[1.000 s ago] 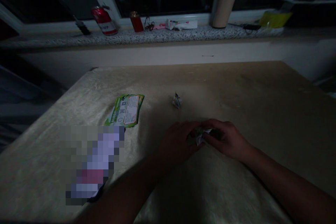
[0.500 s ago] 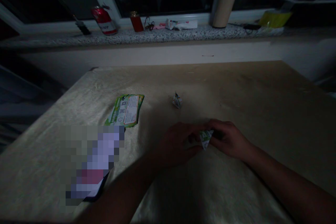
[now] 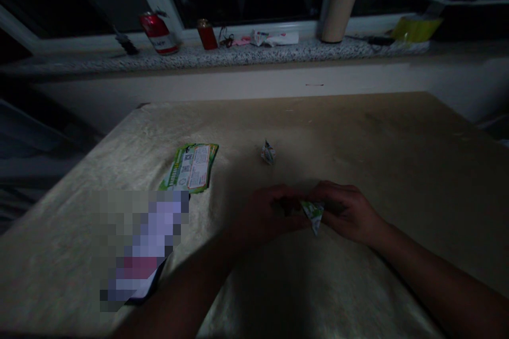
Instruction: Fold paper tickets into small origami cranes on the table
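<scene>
Between my hands, above the near middle of the table, is a small folded paper piece (image 3: 314, 215), green and white with print, its pointed end toward me. My left hand (image 3: 274, 213) pinches its left side, and my right hand (image 3: 347, 208) grips the right side with thumb and fingers. The fingers hide part of the fold, and the light is dim. Farther back on the table stands another small folded paper piece (image 3: 268, 153) with a pointed tip, touched by neither hand.
Green printed sheets or packets (image 3: 193, 167) lie at the left, with a phone (image 3: 149, 249), its screen blurred, nearer me. A cloth-like cover spreads over the table (image 3: 382, 148). The stone windowsill (image 3: 238, 55) holds a red can (image 3: 159, 34), a red jar (image 3: 207, 35) and a cardboard tube (image 3: 342, 2).
The folded paper in my hands has turned and shifted slightly toward me and to the right. My fingers have moved a little around it; the other things stay where they were.
</scene>
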Available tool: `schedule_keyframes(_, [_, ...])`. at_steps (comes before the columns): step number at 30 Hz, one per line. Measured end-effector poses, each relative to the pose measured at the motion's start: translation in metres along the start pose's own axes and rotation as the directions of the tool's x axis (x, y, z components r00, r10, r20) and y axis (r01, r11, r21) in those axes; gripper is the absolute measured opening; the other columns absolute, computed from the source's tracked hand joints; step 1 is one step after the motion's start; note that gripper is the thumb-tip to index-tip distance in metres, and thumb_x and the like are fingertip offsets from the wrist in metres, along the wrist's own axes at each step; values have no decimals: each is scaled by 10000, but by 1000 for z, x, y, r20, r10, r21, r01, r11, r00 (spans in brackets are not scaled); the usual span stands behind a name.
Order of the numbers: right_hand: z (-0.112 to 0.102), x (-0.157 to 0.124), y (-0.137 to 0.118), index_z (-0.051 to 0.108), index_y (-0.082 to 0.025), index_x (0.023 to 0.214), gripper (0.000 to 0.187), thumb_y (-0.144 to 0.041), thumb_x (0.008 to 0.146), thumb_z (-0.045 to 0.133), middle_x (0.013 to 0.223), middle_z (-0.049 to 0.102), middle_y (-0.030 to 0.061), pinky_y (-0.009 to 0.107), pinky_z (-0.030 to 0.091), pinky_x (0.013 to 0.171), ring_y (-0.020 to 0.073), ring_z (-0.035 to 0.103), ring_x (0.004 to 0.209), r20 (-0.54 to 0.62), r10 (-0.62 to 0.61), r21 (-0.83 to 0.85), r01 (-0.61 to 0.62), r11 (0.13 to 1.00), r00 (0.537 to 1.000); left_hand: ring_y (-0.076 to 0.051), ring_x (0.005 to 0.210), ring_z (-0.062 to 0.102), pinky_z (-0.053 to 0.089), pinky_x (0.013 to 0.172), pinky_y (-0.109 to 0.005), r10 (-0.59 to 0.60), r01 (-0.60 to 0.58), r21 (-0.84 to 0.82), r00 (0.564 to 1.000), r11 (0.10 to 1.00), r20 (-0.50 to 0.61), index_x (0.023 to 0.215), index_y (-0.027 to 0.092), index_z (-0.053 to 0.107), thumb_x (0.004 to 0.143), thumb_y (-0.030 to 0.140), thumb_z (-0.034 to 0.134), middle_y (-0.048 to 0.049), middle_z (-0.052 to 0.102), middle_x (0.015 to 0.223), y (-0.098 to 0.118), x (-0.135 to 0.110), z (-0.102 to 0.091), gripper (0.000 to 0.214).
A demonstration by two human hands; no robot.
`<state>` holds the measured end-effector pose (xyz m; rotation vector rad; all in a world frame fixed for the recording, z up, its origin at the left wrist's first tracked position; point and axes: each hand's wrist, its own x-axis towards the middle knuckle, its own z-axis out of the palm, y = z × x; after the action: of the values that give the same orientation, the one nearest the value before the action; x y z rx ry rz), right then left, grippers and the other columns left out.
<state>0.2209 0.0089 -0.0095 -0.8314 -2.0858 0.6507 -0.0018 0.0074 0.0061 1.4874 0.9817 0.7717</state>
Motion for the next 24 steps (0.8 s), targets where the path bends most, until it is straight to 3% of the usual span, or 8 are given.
schedule_keyframes(7, [-1, 0, -3, 671, -201, 895, 34, -220, 869, 686, 748, 710, 29, 254, 511, 591, 158, 679, 657, -16, 43, -45, -44, 998, 999, -148, 733, 617, 502, 712, -274, -6, 6, -6, 1000, 1000, 4, 1022, 187, 791, 657, 257, 883, -14, 729, 843, 0, 0, 2, 383])
schedule_keyframes(13, [1, -3, -3, 628, -223, 961, 152, -230, 837, 717, 808, 743, 25, 241, 529, 570, 162, 706, 667, -51, 167, 39, -165, 986, 985, -157, 772, 646, 521, 739, -283, 61, -61, 26, 998, 998, 8, 1032, 194, 784, 676, 240, 879, -26, 741, 910, -1, -2, 4, 371])
schedule_keyframes(24, [2, -3, 0, 605, -232, 936, 150, -230, 835, 716, 818, 733, 21, 246, 555, 614, 166, 710, 708, -44, 154, 42, -152, 988, 987, -179, 811, 689, 556, 775, -311, 126, -130, 113, 991, 985, 42, 1086, 216, 782, 735, 307, 853, -44, 765, 961, -4, -3, 5, 370])
